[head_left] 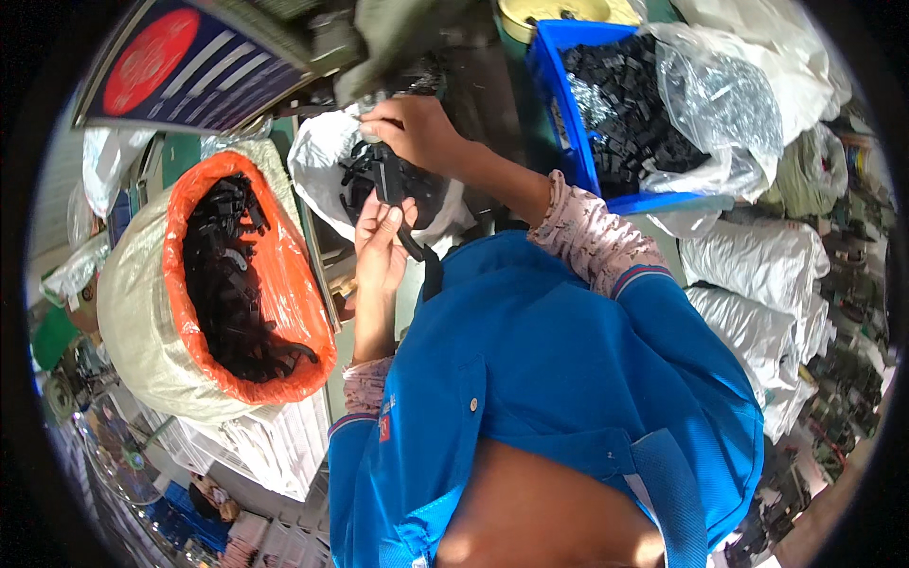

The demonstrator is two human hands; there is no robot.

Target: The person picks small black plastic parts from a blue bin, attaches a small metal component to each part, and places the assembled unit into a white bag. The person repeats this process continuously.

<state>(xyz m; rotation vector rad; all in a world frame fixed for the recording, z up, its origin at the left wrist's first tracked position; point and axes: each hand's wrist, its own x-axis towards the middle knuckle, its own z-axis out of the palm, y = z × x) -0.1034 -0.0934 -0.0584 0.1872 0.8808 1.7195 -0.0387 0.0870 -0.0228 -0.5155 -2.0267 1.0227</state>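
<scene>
Sack (315, 168) behind black part (386, 180), between pinching left hand (380, 248) and right hand (417, 133), grip unclear.

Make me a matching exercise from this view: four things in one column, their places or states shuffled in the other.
1. Left hand
2. Blue bin
3. Orange-lined sack
4. Right hand

A. At upper right, holding small black pieces
B. Near the upper end of a black part
C. Fingers at the lower end of that black part
D. At the left, holding dark parts

Pairs: 1-C; 2-A; 3-D; 4-B
</scene>
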